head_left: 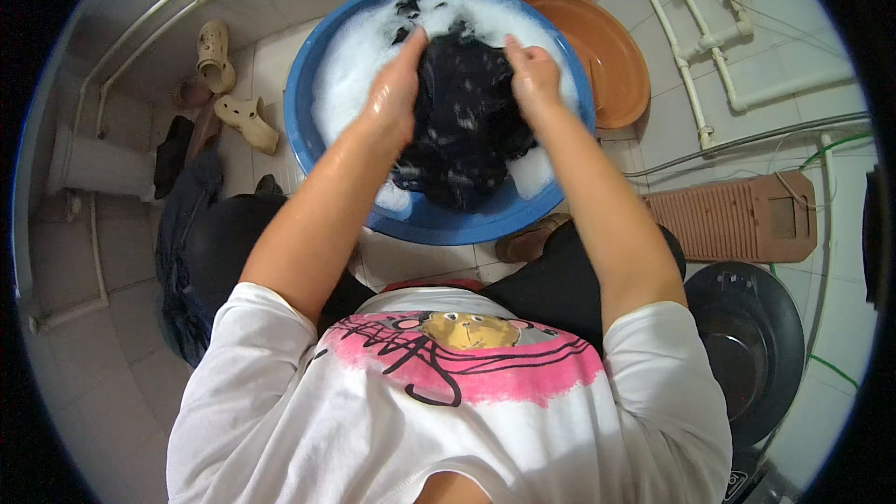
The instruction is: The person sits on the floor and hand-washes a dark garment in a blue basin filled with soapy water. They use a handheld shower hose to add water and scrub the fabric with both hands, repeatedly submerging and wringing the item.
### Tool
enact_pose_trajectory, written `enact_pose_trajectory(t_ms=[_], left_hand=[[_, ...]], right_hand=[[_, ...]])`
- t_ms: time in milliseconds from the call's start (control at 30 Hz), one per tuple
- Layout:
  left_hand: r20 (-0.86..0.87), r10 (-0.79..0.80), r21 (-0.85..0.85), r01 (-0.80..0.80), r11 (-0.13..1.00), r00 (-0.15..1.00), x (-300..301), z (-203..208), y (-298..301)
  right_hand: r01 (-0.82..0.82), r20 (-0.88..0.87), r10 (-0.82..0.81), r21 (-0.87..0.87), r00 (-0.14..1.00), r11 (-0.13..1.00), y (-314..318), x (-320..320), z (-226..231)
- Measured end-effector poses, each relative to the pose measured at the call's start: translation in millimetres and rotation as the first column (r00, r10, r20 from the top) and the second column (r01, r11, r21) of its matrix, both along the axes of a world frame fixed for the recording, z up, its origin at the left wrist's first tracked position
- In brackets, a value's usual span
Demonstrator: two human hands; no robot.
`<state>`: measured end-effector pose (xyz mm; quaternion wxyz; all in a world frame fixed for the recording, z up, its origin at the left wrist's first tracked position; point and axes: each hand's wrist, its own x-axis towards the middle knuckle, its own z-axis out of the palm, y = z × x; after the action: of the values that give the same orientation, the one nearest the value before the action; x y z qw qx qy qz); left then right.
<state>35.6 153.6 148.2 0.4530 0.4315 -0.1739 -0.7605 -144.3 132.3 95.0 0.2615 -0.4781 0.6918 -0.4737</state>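
- I judge the step in hand to be washing the dark cloth (462, 121) in suds (341, 84).
- I have the left hand (397, 89) and right hand (535, 82) apart, each clamped on one side of the cloth; the fingers behind it are hidden from me.
- The cloth bunches between my grips and spreads toward the wearer, within the tub.
- As I judge it, the next move calls for a firm hold on both sides, wet cloth being slippery.
- Around my grip: the blue tub (295, 121), holding foam and cloth.
- Beyond my right grip: an orange basin (611, 61), partly covered by the tub.
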Motion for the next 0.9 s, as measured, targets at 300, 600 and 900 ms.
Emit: enact_pose_trajectory(t_ms=[300, 600, 900], left_hand=[[0.907, 0.402, -0.371, 0.689, 0.623, 0.126, 25, -113, -46], [0.940, -0.238, 0.334, 0.791, 0.512, -0.242, 22, -178, -70], [0.587, -0.776, 0.403, 0.749, 0.526, 0.230, 25, -228, -97]], right_hand=[[-0.468, -0.295, 0.485, 0.129, 0.823, 0.874, -31, -4, -65], [-0.402, -0.254, 0.747, 0.714, 0.614, 0.573, -53, 13, -119], [-0.528, 0.186, 0.820, 0.834, 0.541, 0.159, -82, -3, -135]])
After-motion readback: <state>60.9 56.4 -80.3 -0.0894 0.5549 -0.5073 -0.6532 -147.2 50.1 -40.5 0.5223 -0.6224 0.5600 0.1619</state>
